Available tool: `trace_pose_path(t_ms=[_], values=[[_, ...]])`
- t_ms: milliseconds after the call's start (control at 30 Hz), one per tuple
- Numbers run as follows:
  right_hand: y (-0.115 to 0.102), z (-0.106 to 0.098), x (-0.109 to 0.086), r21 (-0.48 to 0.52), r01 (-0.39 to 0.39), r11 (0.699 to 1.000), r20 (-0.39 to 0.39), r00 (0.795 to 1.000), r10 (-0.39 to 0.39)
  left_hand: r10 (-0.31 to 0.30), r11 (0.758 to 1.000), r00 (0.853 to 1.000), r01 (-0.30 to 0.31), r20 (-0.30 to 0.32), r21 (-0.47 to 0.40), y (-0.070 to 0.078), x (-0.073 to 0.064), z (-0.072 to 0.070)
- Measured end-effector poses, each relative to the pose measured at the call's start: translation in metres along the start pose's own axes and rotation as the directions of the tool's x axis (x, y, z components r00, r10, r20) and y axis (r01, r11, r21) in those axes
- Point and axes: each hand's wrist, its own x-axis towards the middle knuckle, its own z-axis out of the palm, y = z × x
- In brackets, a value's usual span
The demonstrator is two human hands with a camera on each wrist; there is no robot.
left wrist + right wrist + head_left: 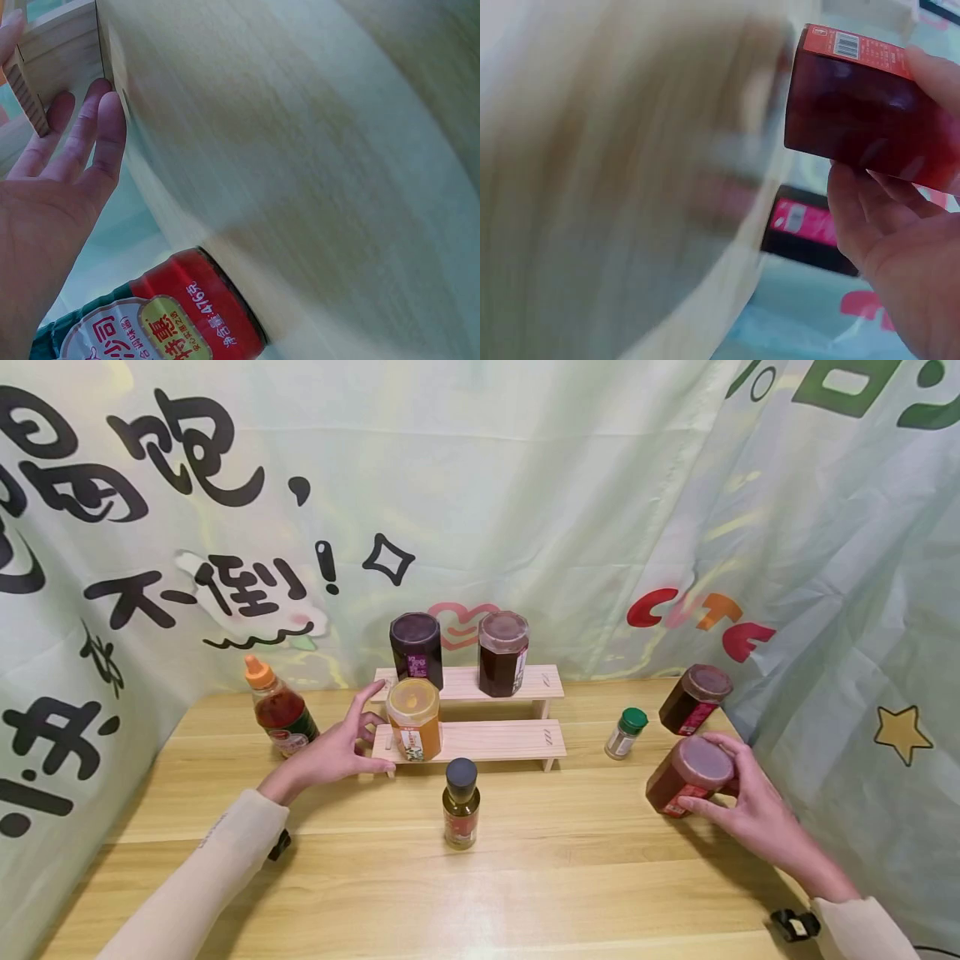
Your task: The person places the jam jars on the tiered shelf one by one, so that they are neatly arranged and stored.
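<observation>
My left hand [341, 750] holds the left end of a two-step wooden rack [502, 741], thumb at the lower step's front corner, fingers around its side. In the left wrist view, the fingertips touch the rack's wood [64, 45]. On the lower step stands an amber honey jar [415, 731]; behind it are a dark purple jar [417, 647] and a dark brown jar [502, 664] on the upper step. At the right, my right hand [750, 806] grips a dark red jar [678, 777], tilted, its base label showing in the right wrist view.
A squeeze bottle [285, 714] with an orange cap stands left of the rack. In front is a black-capped bottle [461, 810]. A green-capped shaker [625, 735] and another dark jar [693, 702] stand on the right. Printed cloth [525, 485] hangs behind the table.
</observation>
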Motion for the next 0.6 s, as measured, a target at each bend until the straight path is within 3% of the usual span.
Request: trace_pose_path(t_ms=[233, 600], values=[[-0.033, 0.009, 0.002, 0.022, -0.016, 1.0, 0.03, 0.999, 0.015, 0.002, 1.0, 1.0, -0.002, 0.007, -0.011, 0.0, 0.0, 0.0], [-0.073, 0.034, 0.019, 0.064, 0.033, 0.997, 0.063, 0.997, -0.037, -0.014, 1.0, 1.0, 0.014, 0.008, -0.002, 0.003, -0.001, -0.001]])
